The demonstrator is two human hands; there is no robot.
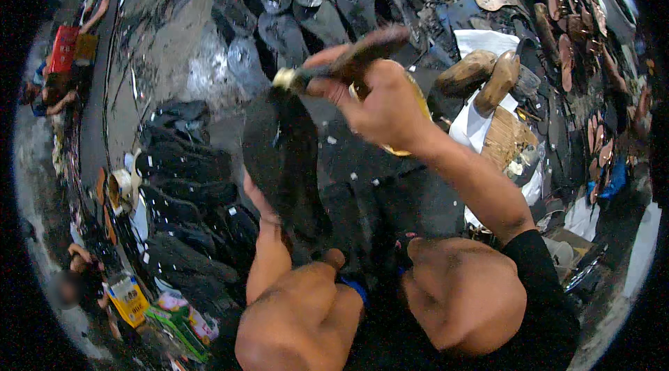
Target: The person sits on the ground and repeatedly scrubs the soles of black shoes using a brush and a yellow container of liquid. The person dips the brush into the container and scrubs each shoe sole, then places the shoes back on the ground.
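Note:
My right hand (pixel 380 102) is closed around a brush (pixel 369 49) with a dark handle. Its pale yellowish tip (pixel 284 79) is at the far end of a black shoe sole (pixel 282 155); whether they touch I cannot tell. The sole is tilted up between my knees. My left hand (pixel 262 207) grips it from the left and behind, most of the fingers hidden. Partly covered by my right hand is a round container with a yellow rim (pixel 424 102).
Several black soles (pixel 188 190) lie in a row at left, with more dark soles (pixel 282 33) at the far side. Brown shoe lasts (pixel 498 81) rest on white sheets at right. Tan insoles (pixel 568 57) are piled beyond. Other people (pixel 52 95) are along the left edge.

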